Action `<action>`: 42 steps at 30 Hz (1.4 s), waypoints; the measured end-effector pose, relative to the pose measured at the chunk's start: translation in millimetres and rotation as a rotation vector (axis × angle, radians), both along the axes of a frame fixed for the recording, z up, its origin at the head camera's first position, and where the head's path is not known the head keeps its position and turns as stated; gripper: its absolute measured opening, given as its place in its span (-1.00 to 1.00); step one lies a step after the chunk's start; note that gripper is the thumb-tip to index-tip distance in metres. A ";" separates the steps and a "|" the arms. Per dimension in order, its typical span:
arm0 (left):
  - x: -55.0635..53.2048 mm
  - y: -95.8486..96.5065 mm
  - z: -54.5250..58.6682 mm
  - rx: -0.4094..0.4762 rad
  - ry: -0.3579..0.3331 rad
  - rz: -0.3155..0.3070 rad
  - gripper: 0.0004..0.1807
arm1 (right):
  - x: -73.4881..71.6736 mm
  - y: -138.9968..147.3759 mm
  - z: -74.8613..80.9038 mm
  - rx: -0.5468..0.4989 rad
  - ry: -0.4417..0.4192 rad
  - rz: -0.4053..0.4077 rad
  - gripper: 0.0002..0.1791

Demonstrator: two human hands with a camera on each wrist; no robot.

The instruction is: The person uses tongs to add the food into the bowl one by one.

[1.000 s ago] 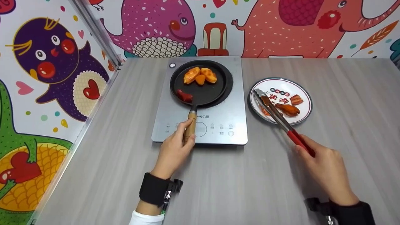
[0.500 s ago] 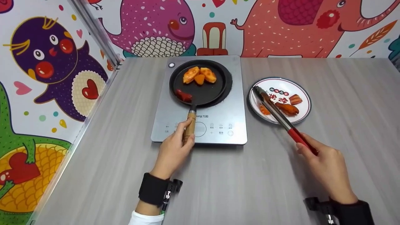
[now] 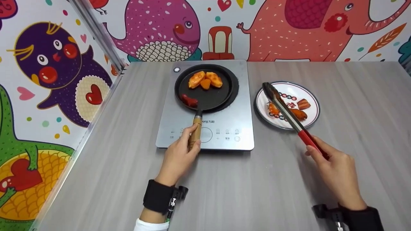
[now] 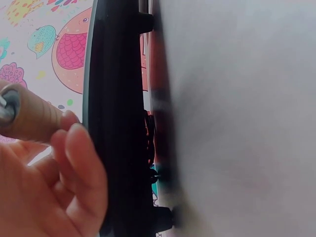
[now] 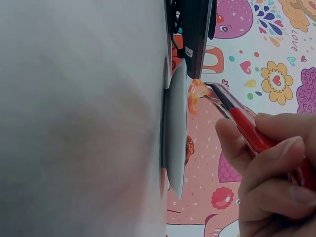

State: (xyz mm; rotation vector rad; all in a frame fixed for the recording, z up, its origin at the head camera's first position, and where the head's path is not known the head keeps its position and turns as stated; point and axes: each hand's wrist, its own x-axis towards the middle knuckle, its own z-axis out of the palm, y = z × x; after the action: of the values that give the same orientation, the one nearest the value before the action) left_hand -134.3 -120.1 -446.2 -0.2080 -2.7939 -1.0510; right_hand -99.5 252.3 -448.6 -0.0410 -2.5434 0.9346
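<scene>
My left hand (image 3: 179, 157) grips the wooden handle (image 3: 196, 131) of a black frying pan (image 3: 213, 99). In the pan lie two orange-brown wing pieces (image 3: 196, 79), a small orange piece (image 3: 205, 84) and a dark red piece (image 3: 189, 100). My right hand (image 3: 337, 171) holds red-handled metal tongs (image 3: 292, 118) over a white plate (image 3: 311, 96). In the right wrist view, the tong tips pinch an orange shrimp-like piece (image 5: 197, 93), raised off the plate. A drumstick (image 3: 299, 114), partly hidden by the tongs, and a bacon-like strip (image 3: 303, 104) rest on the plate.
The pan sits on a silver induction cooker (image 3: 167, 125), a little left of its black ring. The plate stands on the grey table (image 3: 257, 186), right of the cooker. Walls with cartoon animals (image 3: 298, 29) close off the back and the left.
The tongs have closed at the plate's left side and lifted the orange shrimp-like piece; their tips now stand higher. The left hand and pan have stayed put.
</scene>
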 end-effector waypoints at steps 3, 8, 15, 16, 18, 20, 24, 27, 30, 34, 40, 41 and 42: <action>-1.2 -0.2 1.0 -0.004 0.010 -0.005 -0.51 | -1.4 -0.7 1.2 -0.031 -0.039 -0.017 -0.56; -1.8 0.4 2.0 -0.014 0.006 -0.005 -0.50 | -2.8 -1.2 1.8 -0.065 -0.084 -0.035 -0.56; 0.9 1.0 0.3 -0.017 -0.007 0.004 -0.50 | -5.6 -3.9 4.4 -0.103 -0.114 -0.018 -0.56; 0.8 1.0 0.2 -0.017 -0.006 0.002 -0.50 | -6.3 -4.2 5.1 -0.109 -0.114 -0.016 -0.56; 0.8 0.9 0.0 -0.017 -0.003 -0.001 -0.50 | -7.6 -5.2 6.5 -0.121 -0.118 -0.012 -0.56; 0.9 0.5 -0.1 -0.015 -0.001 -0.003 -0.50 | -9.0 -6.5 8.0 -0.129 -0.119 -0.007 -0.57; 1.0 0.0 -0.5 -0.013 -0.004 -0.004 -0.50 | -11.0 -9.6 11.4 -0.134 -0.112 -0.003 -0.57; 1.1 0.0 -0.4 -0.013 -0.006 -0.004 -0.50 | -12.5 -12.1 14.1 -0.135 -0.101 -0.003 -0.58; 0.8 -0.4 0.0 -0.011 -0.002 -0.002 -0.50 | -15.8 -15.3 17.4 -0.132 -0.085 0.005 -0.58; 0.7 -0.7 0.0 -0.009 0.003 0.002 -0.50 | -21.1 -21.9 22.1 -0.128 -0.063 0.029 -0.58; 1.2 0.0 -0.2 -0.015 -0.012 0.000 -0.49 | -28.5 -36.3 28.0 -0.139 -0.018 0.061 -0.61; 1.1 0.3 0.1 -0.015 -0.013 -0.001 -0.49 | -29.5 -39.0 28.9 -0.145 -0.012 0.069 -0.61; 0.9 0.5 0.2 -0.018 -0.014 -0.002 -0.49 | -30.5 -41.8 29.6 -0.152 -0.008 0.077 -0.62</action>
State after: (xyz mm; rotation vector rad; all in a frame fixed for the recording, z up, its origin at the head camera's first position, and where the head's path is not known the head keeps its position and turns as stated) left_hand -133.4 -119.6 -446.0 -0.2061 -2.8173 -1.0321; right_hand -130.0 210.5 -419.0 0.0079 -2.4918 1.1577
